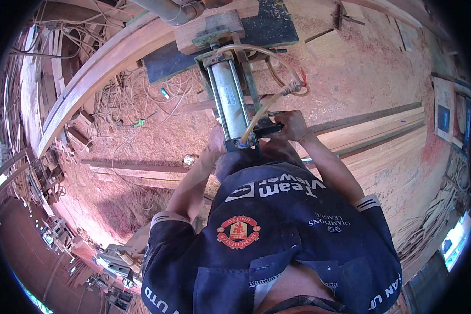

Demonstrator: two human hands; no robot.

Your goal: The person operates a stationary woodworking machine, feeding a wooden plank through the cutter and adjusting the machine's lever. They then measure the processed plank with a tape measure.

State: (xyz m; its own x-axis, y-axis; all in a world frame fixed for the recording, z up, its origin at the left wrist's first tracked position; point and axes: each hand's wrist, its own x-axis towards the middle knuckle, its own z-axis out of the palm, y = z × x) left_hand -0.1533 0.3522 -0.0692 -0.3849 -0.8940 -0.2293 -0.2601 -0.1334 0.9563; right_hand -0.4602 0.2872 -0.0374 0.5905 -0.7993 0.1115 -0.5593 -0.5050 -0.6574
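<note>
A silver pneumatic cylinder (228, 99) in a dark metal frame stretches away from my body, its far end against a wooden block (208, 32). My right hand (292, 125) is closed on a black handle (268, 130) at the right of the cylinder's near end. At the left of that end, my left hand (216, 140) grips the cylinder assembly; its fingers are mostly hidden behind it. A yellowish air hose (261, 112) runs from the near fitting to a joint wrapped with red, then loops back to the far end.
A long curved wooden beam (89, 83) sweeps across the far left. Tangled cords (125, 99) lie on the sawdust-covered floor. Long planks (371, 131) lie at the right. A dark board (272, 26) sits under the wooden block, and a grey pipe (175, 13) enters above.
</note>
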